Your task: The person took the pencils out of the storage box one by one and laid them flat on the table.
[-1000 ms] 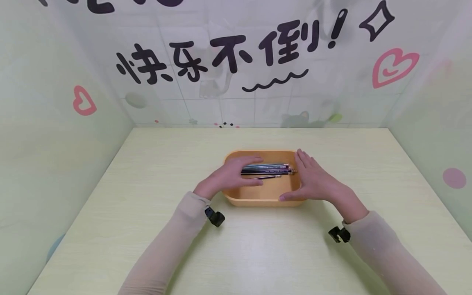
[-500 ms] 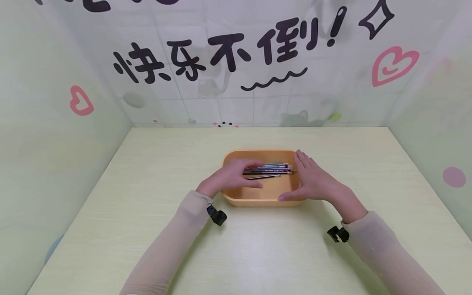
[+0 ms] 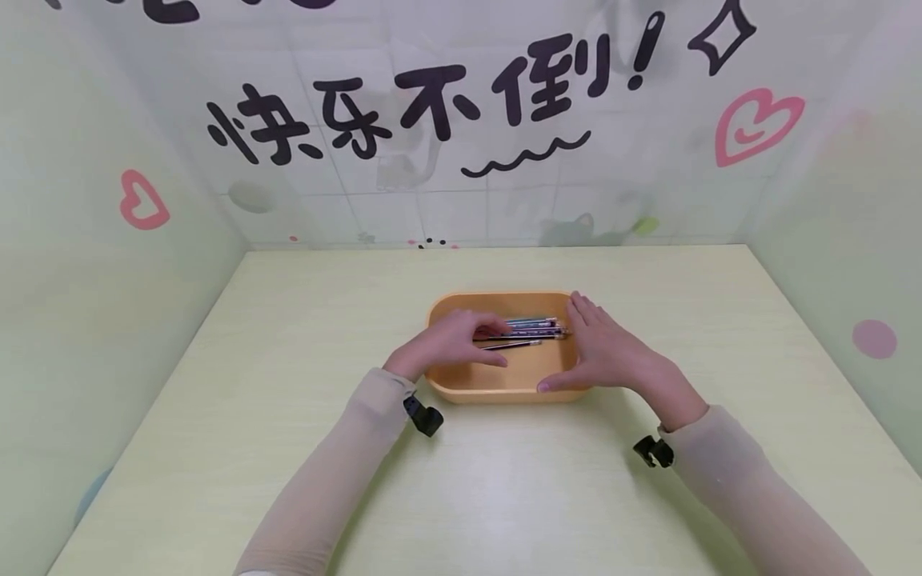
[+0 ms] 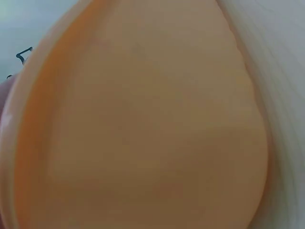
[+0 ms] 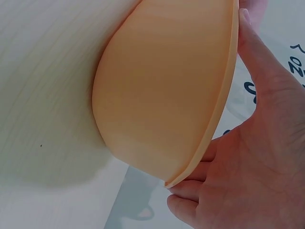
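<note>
An orange-tan plastic box (image 3: 536,368) with rounded corners lies on the table, with several pencils (image 3: 533,330) lying lengthwise in it. Over its left half, my left hand (image 3: 454,340) reaches in, fingers bent down by the pencils and thumb apart from them; it hides the pencils' left ends. Whether its fingertips touch them I cannot tell. My right hand (image 3: 612,348) rests across the right end, thumb at the front rim and fairly straight fingers at the far corner. The right wrist view shows this right hand (image 5: 267,152) against the rim. The left wrist view holds mostly the box's outer wall (image 4: 152,114).
A pale wood-grain table (image 3: 490,480) lies under the box. Behind it rises a white wall (image 3: 403,208) with dark lettering and drawings, and pale side panels stand at left and right. A small black camera (image 3: 423,416) sits at my left wrist.
The left hand's upper fingers have bent further down toward the pencils. The right hand stays at the box's right end. The head view has shifted slightly.
</note>
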### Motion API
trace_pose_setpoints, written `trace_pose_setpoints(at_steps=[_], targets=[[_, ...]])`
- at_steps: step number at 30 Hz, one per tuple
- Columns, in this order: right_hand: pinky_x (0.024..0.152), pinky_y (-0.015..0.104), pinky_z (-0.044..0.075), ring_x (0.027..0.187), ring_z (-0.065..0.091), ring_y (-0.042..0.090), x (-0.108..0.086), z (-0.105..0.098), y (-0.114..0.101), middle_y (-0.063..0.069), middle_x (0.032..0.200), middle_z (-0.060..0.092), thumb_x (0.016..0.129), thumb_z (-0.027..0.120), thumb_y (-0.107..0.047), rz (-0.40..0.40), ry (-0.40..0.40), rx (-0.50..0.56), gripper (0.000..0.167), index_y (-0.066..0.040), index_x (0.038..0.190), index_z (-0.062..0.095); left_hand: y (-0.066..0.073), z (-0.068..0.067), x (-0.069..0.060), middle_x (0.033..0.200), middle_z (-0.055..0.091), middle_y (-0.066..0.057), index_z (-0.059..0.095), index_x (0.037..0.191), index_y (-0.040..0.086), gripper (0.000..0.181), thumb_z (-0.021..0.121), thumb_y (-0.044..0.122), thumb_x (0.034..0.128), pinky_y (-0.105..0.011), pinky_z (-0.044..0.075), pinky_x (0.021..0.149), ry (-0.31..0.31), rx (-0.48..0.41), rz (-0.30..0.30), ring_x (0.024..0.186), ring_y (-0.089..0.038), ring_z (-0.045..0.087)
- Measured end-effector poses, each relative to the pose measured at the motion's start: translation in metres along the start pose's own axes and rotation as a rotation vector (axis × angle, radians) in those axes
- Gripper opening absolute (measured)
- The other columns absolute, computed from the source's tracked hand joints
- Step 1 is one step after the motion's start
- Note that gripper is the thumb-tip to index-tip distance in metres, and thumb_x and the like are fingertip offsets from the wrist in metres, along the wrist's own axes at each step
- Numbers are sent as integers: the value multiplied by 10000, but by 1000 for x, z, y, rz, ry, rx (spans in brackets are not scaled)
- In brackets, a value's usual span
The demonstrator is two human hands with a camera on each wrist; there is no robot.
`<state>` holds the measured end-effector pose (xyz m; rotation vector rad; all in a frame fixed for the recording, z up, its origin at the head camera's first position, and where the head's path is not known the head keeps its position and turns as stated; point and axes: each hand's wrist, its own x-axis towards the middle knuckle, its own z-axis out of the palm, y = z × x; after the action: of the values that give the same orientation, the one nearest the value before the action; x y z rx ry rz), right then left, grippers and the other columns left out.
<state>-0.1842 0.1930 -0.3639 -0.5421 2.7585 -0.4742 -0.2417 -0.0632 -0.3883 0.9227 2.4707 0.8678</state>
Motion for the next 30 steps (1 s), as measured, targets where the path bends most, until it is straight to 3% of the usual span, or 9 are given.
trace_pose_setpoints(at_steps=[13, 20, 30], targets=[[1240, 570, 102, 1535, 20, 448, 0, 1, 0, 289, 1643, -6, 696, 744, -725, 9, 1, -9, 1380, 134, 1532, 60, -5, 3, 10, 1214, 674, -47, 639, 1210, 85, 448, 820, 220, 823, -316, 495, 1038, -71, -15, -79, 1116, -183, 617], [1244, 563, 97, 1538, 15, 440, 1, 1, 1, 284, 1645, -13, 697, 743, -724, 6, 1, -15, 1380, 134, 1532, 57, -6, 5, 15, 1164, 674, -44, 637, 1165, 85, 407, 820, 204, 823, -308, 502, 1014, -60, 27, -128, 1072, -180, 608], [1248, 551, 103, 1538, 24, 438, 2, 2, 2, 291, 1643, 5, 697, 747, -719, 5, 5, -33, 1376, 141, 1529, 67, -9, 8, 18, 996, 664, -29, 649, 1055, 99, 286, 810, 129, 821, -265, 510, 855, -43, 72, -150, 910, -162, 581]])
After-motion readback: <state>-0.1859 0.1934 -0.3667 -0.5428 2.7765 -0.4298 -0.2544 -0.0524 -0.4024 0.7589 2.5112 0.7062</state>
